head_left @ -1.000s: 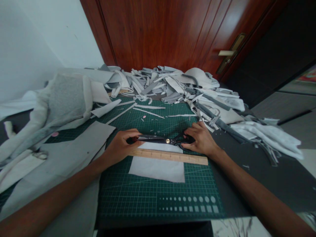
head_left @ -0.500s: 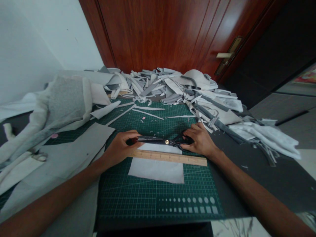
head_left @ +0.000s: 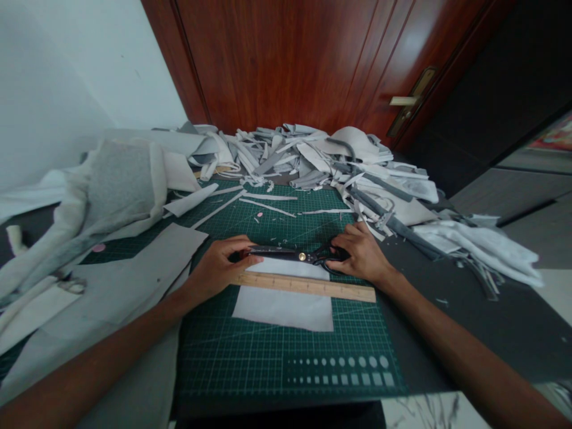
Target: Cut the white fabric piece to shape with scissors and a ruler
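Note:
Black-handled scissors [head_left: 286, 255] lie level across the far part of a white fabric piece [head_left: 286, 307], blades pointing left. My right hand [head_left: 357, 253] grips their handles. At the blade end, my left hand [head_left: 227, 262] has its thumb and fingers closed around the tips, where something dark reddish shows that I cannot make out. A wooden ruler [head_left: 308, 286] crosses the fabric just nearer than the scissors, its left end close to my left hand. Fabric and ruler rest on a green cutting mat [head_left: 232, 363].
Grey and white fabric scraps [head_left: 277, 149] are heaped along the back and right. Larger fabric sheets [head_left: 134, 280] and a bulky padded piece [head_left: 118, 179] cover the left side. Thin cut strips [head_left: 268, 205] and a pink chalk-like piece [head_left: 260, 214] lie on the mat. A wooden door [head_left: 286, 59] stands behind.
Almost nothing differs. The view has shifted very slightly, and my left thumb has moved a little along the blades. Both hands stay on the scissors.

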A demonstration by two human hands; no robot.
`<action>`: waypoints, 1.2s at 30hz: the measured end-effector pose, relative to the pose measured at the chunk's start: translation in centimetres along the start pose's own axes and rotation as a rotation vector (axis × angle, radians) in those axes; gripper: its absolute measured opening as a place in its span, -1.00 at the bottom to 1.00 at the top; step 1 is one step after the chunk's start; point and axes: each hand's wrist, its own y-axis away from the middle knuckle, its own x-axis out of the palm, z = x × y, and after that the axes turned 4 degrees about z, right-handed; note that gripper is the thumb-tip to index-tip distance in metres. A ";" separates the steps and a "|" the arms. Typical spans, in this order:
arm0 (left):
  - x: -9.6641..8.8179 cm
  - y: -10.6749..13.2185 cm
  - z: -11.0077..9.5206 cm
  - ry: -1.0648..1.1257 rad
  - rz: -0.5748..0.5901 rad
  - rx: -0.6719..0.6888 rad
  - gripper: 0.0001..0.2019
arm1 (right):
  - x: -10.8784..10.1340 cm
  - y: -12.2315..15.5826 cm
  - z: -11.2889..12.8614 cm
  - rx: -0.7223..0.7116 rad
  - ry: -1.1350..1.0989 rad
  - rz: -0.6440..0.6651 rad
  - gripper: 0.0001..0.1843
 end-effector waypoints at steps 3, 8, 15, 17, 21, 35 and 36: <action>0.1 0.0 0.0 -0.005 -0.005 -0.001 -0.76 | -0.1 0.0 0.0 -0.007 0.004 0.005 -0.63; 0.1 0.1 -0.1 -0.015 -0.017 -0.009 -0.75 | -0.3 -0.1 0.1 0.002 0.011 0.026 -0.63; 0.1 0.1 -0.1 -0.021 -0.015 0.015 -0.77 | -0.3 -0.1 0.1 0.008 0.012 0.032 -0.62; 0.1 0.1 -0.1 -0.017 -0.015 0.020 -0.77 | -0.3 -0.1 0.1 0.006 0.015 0.040 -0.61; 0.1 0.1 -0.1 -0.005 -0.017 0.008 -0.77 | -0.4 0.0 0.1 -0.006 0.021 0.030 -0.61; 0.2 0.0 0.1 0.012 -0.018 0.018 -0.78 | -0.2 0.0 0.0 -0.001 0.019 0.017 -0.59; 0.2 0.1 0.2 0.012 -0.019 0.020 -0.79 | -0.3 0.0 0.1 0.002 0.017 0.021 -0.59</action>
